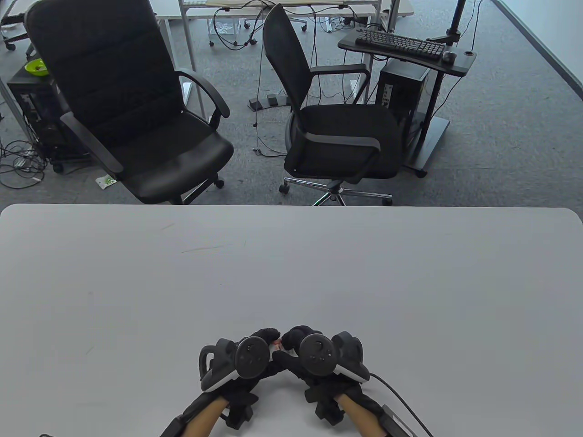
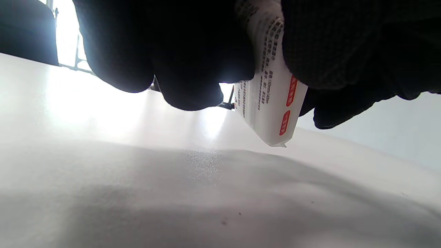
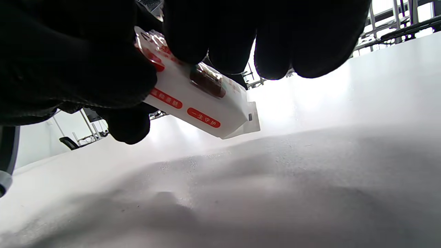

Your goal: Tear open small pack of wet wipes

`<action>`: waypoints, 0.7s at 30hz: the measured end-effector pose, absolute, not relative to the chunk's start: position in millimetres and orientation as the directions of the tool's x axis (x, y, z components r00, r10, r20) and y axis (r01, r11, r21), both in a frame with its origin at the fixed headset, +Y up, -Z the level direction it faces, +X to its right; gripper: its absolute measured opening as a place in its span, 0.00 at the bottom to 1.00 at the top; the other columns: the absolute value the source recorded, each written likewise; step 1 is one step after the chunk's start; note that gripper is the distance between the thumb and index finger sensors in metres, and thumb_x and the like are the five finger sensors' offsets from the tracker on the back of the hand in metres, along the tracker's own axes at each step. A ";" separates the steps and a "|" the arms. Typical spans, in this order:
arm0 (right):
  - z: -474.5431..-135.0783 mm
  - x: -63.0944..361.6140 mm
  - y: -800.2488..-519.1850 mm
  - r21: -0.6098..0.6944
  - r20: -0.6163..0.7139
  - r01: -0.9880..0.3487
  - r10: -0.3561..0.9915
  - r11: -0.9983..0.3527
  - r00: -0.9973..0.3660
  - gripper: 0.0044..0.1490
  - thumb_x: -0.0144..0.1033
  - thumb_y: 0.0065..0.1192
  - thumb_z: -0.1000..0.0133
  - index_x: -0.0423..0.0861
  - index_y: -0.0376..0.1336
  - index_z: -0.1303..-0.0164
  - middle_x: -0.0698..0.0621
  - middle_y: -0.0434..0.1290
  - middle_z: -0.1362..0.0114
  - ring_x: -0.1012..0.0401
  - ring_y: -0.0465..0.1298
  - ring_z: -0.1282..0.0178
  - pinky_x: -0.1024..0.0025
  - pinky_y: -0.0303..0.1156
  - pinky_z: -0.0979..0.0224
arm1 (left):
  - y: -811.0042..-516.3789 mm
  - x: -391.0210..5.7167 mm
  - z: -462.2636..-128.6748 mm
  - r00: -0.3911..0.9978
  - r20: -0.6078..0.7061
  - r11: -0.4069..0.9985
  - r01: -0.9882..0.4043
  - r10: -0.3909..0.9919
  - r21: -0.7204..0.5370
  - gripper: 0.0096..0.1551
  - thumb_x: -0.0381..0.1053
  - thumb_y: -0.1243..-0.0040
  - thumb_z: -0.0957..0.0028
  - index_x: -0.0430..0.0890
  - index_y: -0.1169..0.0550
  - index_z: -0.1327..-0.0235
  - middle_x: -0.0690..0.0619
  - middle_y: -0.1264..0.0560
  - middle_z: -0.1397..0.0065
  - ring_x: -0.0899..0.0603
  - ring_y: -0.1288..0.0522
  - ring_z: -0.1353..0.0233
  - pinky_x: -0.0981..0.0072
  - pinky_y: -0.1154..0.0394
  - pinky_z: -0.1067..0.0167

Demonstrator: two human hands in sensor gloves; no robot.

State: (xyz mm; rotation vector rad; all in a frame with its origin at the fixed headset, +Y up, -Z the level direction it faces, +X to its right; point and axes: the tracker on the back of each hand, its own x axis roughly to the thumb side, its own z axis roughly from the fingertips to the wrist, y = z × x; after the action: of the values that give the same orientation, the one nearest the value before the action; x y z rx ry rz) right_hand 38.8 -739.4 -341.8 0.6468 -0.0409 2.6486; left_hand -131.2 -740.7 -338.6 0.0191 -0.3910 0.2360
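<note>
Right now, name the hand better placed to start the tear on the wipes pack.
Probably the right hand: its fingertips pinch the wet wipes pack at its upper end. The left hand grips beside it, steadying.

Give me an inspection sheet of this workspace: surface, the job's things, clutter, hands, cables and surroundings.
Surface: white table, a few faint scuff marks.
Job's things: one small white pack of wet wipes with red labels, held above the table between both hands; no tear visible.
Clutter: nothing seen on the table.
Grippers: left hand and right hand meet near the table's near edge, each gripping the pack with gloved fingers.
Cables: one black cable runs from the right wrist off the bottom edge; loose cables on the floor.
Surroundings: two black office chairs, a keyboard on a stand, a computer tower, grey carpet.
</note>
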 end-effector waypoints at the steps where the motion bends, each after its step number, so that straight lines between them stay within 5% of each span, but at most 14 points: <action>1: -341.5 39.5 -739.2 0.060 0.440 -0.415 0.397 -0.908 -0.805 0.27 0.50 0.56 0.34 0.43 0.63 0.34 0.40 0.70 0.24 0.35 0.71 0.29 0.39 0.73 0.34 | -741.0 -130.8 -338.6 0.893 0.384 0.970 -0.242 0.235 -0.031 0.43 0.66 0.35 0.56 0.47 0.33 0.31 0.51 0.20 0.43 0.48 0.14 0.48 0.45 0.21 0.38; 5: -343.9 43.4 -737.7 0.073 0.439 -0.469 0.451 -0.880 -0.777 0.20 0.43 0.57 0.33 0.45 0.65 0.37 0.41 0.71 0.25 0.36 0.70 0.28 0.38 0.72 0.34 | -741.5 -132.0 -340.2 0.880 0.390 0.960 -0.275 0.272 -0.049 0.43 0.66 0.35 0.55 0.47 0.33 0.30 0.50 0.20 0.40 0.47 0.14 0.46 0.44 0.21 0.37; 21: -362.3 82.8 -736.6 0.007 0.310 -0.535 0.511 -0.845 -0.802 0.19 0.40 0.56 0.32 0.43 0.65 0.37 0.41 0.71 0.26 0.35 0.70 0.29 0.37 0.71 0.34 | -741.4 -151.2 -349.5 0.909 0.308 0.959 -0.276 0.281 -0.063 0.41 0.69 0.40 0.53 0.56 0.35 0.27 0.46 0.27 0.26 0.38 0.21 0.32 0.34 0.30 0.30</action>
State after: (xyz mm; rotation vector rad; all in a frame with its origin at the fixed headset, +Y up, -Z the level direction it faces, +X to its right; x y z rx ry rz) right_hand 82.8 -736.6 -362.3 0.4073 -0.1086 2.5480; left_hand -151.2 -741.4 -349.5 -0.0178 -0.3201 0.2873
